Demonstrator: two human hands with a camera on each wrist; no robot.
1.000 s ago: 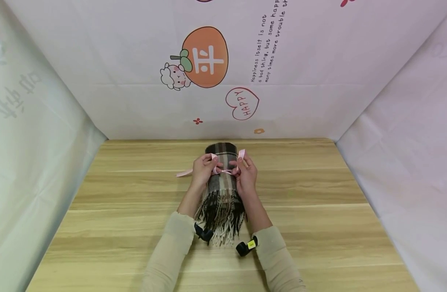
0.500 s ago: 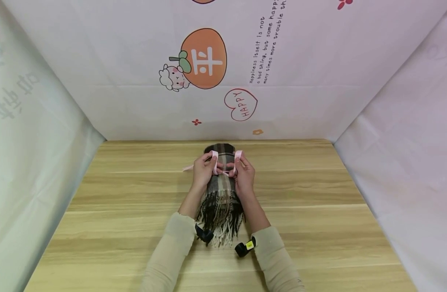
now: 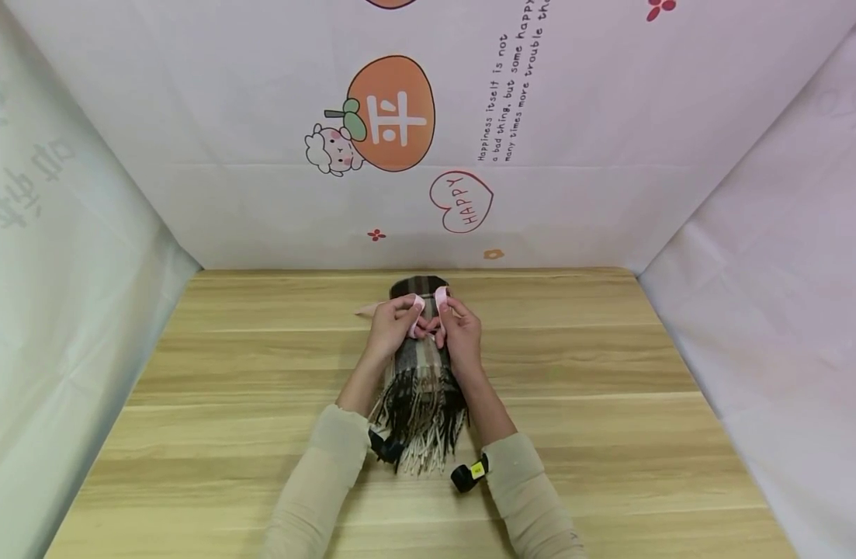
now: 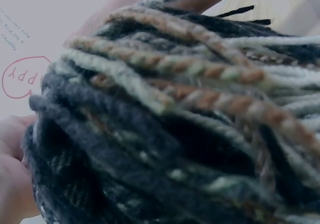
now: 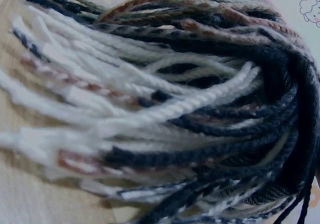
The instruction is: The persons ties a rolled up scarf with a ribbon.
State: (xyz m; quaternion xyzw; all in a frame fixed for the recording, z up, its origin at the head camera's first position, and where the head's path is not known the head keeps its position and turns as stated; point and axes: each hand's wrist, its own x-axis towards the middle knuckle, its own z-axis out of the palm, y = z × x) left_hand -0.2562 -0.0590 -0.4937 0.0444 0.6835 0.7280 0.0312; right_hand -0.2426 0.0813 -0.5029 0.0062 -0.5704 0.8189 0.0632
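Note:
A rolled plaid scarf [image 3: 422, 355] in brown, grey and black lies lengthwise on the table, its fringe pointing toward me. Pink ribbon runs across its middle. My left hand [image 3: 388, 330] pinches one raised loop of the ribbon [image 3: 417, 303] between thumb and fingers. On the other side, my right hand [image 3: 465, 335] pinches a second loop. The fingers of both hands nearly meet over the scarf and hide the ribbon's crossing. One loose ribbon tail sticks out left of the left hand. Fringe strands [image 4: 175, 91] fill most of the left wrist view, and the fringe [image 5: 165, 109] dominates the right wrist view too.
The wooden table [image 3: 595, 388] extends on both sides of the scarf. A white printed cloth [image 3: 274, 210] stands along the back edge, with more white sheets at left and right. Black cameras [image 3: 464, 477] are strapped at both wrists.
Both hands have drawn closer together over the scarf, bringing the two ribbon loops nearer each other. The loose tail at left shows shorter and higher.

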